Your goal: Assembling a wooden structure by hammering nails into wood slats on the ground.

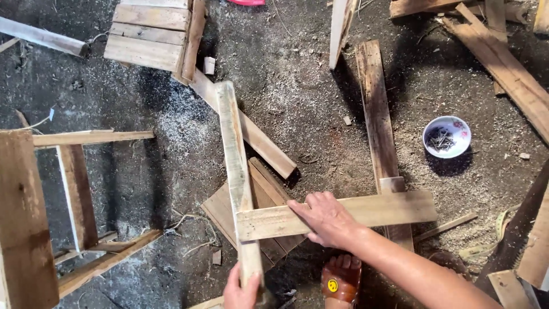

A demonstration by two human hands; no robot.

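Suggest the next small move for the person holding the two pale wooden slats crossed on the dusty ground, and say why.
Probably square the joint first. The right hand presses the short horizontal pale wooden slat flat across the long upright pale wooden slat, whose near end the left hand grips. No nail shows in the overlap, and the white bowl of nails sits apart.

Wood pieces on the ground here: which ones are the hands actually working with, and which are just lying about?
In hand:
- upright slat, gripped at its near end by the left hand
- cross plank, laid across it and pressed flat by the right hand

Lying about:
- bowl of nails
- long board beside the bowl
- wooden frame at left
- slatted panel at top
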